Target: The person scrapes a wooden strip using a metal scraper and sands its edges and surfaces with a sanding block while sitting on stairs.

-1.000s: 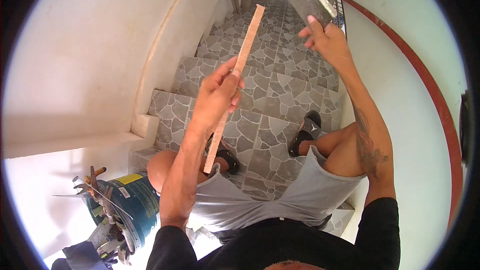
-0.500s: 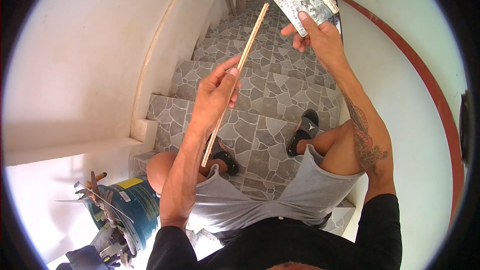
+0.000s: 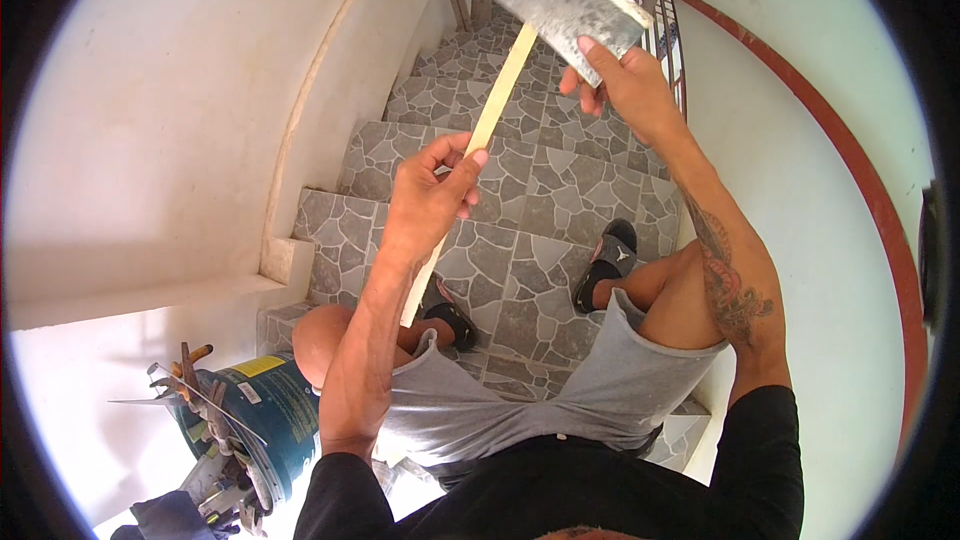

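My left hand [image 3: 432, 190] pinches a long, thin, pale wooden strip [image 3: 502, 90] near its middle. The strip slants up and to the right, its broad flat face showing, while its lower end passes behind my wrist. My right hand [image 3: 632, 88] grips the near right corner of a rectangular grey metal blade [image 3: 570, 10], thumb on top and fingers beneath. A pale, wood-like edging runs along the blade's far side. The strip's upper end meets the blade's near left edge in the picture; whether they touch I cannot tell.
Stone-patterned tiled steps [image 3: 500, 180] lie below my hands. On the left a dark green bucket [image 3: 275, 420] carries several hand tools. A pale wall [image 3: 200, 90] rises on the left, and a curved wall with a red band [image 3: 800, 90] on the right. Metal railings [image 3: 668, 50] stand beyond the blade.
The wooden strip has turned from its narrow edge to its broad face. My right hand has brought the blade left and slightly down, closer to the strip's upper end.
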`<state>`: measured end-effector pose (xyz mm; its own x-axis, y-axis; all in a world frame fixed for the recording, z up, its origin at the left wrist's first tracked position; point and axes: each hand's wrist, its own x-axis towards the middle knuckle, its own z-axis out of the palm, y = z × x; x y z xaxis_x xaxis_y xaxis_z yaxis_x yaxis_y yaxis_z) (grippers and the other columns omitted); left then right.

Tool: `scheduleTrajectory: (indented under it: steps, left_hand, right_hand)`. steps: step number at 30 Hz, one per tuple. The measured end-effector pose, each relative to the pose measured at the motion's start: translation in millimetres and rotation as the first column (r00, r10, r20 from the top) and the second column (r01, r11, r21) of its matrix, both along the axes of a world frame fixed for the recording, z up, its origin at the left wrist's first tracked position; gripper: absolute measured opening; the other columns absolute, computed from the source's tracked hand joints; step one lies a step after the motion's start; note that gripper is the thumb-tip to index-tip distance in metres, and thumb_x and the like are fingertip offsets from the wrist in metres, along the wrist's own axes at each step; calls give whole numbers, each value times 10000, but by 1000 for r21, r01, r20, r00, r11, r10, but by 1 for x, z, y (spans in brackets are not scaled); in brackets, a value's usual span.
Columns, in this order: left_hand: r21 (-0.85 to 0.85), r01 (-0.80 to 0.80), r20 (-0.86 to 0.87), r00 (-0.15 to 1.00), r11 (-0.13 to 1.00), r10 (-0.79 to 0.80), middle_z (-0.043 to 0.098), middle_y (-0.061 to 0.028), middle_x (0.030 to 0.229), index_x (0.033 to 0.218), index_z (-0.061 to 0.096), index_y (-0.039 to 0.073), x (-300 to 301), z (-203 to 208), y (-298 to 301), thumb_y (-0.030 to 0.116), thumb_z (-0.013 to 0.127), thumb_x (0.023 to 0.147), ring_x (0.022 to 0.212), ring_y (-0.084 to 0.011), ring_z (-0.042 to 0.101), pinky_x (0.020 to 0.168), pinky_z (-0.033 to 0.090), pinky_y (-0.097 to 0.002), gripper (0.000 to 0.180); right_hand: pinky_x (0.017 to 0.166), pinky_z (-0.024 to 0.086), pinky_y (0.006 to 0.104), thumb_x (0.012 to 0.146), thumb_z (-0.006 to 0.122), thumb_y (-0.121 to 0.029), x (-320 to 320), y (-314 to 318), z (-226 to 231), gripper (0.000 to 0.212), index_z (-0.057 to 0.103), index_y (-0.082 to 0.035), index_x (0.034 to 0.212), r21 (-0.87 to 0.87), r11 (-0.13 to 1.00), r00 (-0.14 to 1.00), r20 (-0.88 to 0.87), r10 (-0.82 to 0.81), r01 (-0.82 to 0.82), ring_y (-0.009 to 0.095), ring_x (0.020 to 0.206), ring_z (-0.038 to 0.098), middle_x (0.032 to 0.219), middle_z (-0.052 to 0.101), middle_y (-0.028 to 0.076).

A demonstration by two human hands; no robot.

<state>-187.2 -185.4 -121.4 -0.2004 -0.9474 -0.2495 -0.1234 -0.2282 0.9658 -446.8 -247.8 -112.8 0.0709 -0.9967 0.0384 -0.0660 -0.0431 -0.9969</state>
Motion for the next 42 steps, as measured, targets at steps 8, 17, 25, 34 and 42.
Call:
scheduleTrajectory:
  steps: [8,17,25,34,42]
  left_hand:
    - [31,10,-11,1000,999,-10,544,39,753,1175,658,29,2,-2,-1,195,634,980,571,-30,497,477,385,-200,257]
    - [28,51,-58,997,998,-49,497,45,753,1288,578,1,0,4,1,234,571,1015,557,-38,456,450,353,-201,359]
    - [158,58,-202,979,986,-25,508,29,803,1248,586,-17,-5,15,4,308,447,1055,545,-57,442,440,350,-211,402]
    - [204,87,-363,932,975,-7,533,-8,782,1211,563,-8,4,17,6,230,403,1053,486,-52,388,399,314,-206,327]
    - [276,11,-303,950,961,76,501,15,779,1396,481,-30,11,21,9,275,396,1069,470,-23,347,382,310,-184,456]
  right_hand:
    - [499,469,272,1032,514,-345,1,-3,-1,362,635,-6,990,91,996,1000,-9,8,-7,119,534,568,777,689,100]
    - [546,476,266,1028,523,-359,-13,-7,1,375,657,-9,994,65,998,987,162,-11,0,114,594,581,834,713,111]
    - [577,502,271,1011,530,-312,18,20,5,297,682,-84,1125,-6,987,777,-618,120,-158,123,637,627,862,706,61]
    - [632,573,367,764,688,-106,22,7,-7,660,525,-244,1389,-571,650,493,-806,-328,-502,255,753,672,979,613,26]
    - [612,561,381,755,655,-51,26,2,-15,650,533,-229,1367,-572,663,488,-804,-339,-483,279,771,670,965,601,50]
